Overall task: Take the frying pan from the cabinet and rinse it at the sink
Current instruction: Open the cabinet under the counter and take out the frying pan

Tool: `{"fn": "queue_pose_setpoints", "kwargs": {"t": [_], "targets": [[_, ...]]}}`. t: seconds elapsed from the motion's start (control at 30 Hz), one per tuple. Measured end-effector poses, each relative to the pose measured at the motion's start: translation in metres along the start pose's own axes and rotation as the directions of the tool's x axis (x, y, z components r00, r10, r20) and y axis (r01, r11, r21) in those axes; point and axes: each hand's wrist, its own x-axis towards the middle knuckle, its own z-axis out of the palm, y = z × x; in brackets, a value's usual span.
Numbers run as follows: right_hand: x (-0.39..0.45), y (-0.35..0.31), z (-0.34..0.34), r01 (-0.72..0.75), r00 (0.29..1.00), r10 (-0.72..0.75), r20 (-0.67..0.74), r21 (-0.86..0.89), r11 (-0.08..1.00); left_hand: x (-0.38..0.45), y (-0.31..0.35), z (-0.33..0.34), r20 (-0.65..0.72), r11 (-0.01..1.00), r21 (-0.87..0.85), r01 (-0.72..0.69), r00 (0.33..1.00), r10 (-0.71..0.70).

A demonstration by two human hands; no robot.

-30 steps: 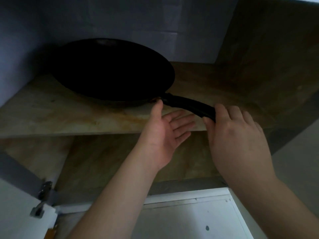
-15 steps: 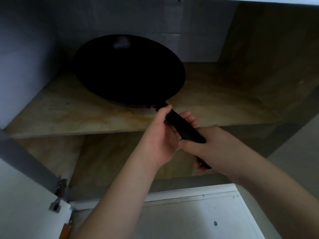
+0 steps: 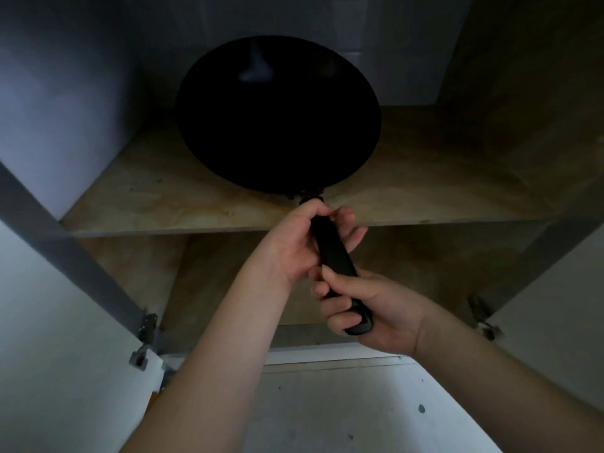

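Now both hands are wrapped around the black handle (image 3: 333,253) of the frying pan (image 3: 277,116). The left hand (image 3: 294,243) curls its fingers round the handle close to the pan, thumb on top, just below the centre of the frame. The right hand (image 3: 366,308) grips the handle's far end lower down, fingers folded under it.

A second ago the left palm lay open beneath the handle and the right only capped its end; since then both have closed, and the pan has tipped up so its dark underside faces the camera, its near rim apparently resting on the wooden shelf (image 3: 147,204) in the upper middle of the frame. The handle has swung out past the shelf edge.

That suggests the lift-out from the cabinet (image 3: 529,132) is under way, though the pan is not yet clear. A door hinge (image 3: 145,328) shows at lower left. No sink is visible.
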Motion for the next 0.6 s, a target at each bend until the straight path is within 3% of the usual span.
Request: {"fn": "queue_pose_setpoints", "kwargs": {"t": [0.1, 0.3, 0.5, 0.6], "targets": [[0.006, 0.004, -0.008, -0.019, 0.997, 0.012, 0.073, 0.101, 0.995, 0.007, -0.003, -0.002, -0.003, 1.0, -0.021, 0.01, 1.0, -0.01], [0.007, 0.007, -0.02, -0.073, 0.993, 0.062, 0.1, 0.11, 0.991, 0.01, -0.016, -0.004, 0.062, 0.999, -0.029, 0.033, 0.998, -0.031], [0.003, 0.015, -0.032, -0.109, 0.992, 0.102, -0.071, -0.103, 0.989, 0.012, -0.03, -0.014, 0.116, 0.99, 0.011, 0.138, 0.984, -0.138], [0.004, 0.017, -0.034, -0.112, 0.994, 0.112, -0.009, -0.112, 0.987, 0.009, -0.033, -0.019, 0.109, 0.991, 0.032, 0.127, 0.986, -0.13]]}}
